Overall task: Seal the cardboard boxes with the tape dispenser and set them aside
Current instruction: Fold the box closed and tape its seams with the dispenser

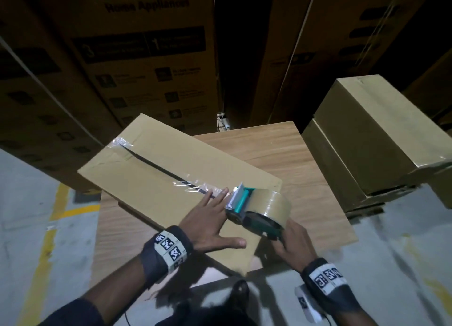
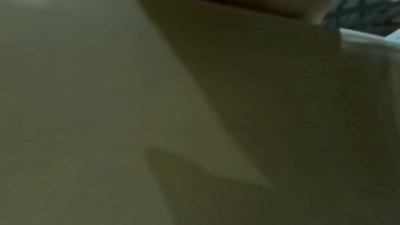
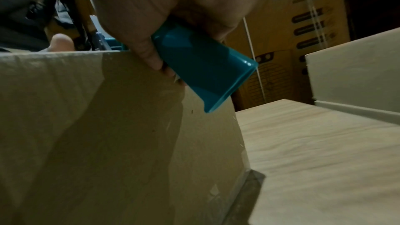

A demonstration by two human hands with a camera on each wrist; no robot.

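Note:
A long flat cardboard box (image 1: pixel 151 169) lies slantwise on the wooden table (image 1: pixel 293 154). Clear tape (image 1: pixel 156 170) runs along its dark centre seam. My left hand (image 1: pixel 208 218) lies flat on the box top, fingers straight, pressing the tape just behind the dispenser. The teal tape dispenser (image 1: pixel 254 208) with its brown roll rests on the box's near right end. My right hand (image 1: pixel 293 242) grips its handle (image 3: pixel 201 67), fingers curled round it. The left wrist view shows only blurred cardboard (image 2: pixel 86 91).
Two sealed boxes (image 1: pixel 374 139) are stacked at the right beside the table. Tall printed appliance cartons (image 1: pixel 137 56) form a wall behind. The grey floor (image 1: pixel 29 203) with yellow lines lies at the left. My shoe (image 1: pixel 241 291) shows below the table edge.

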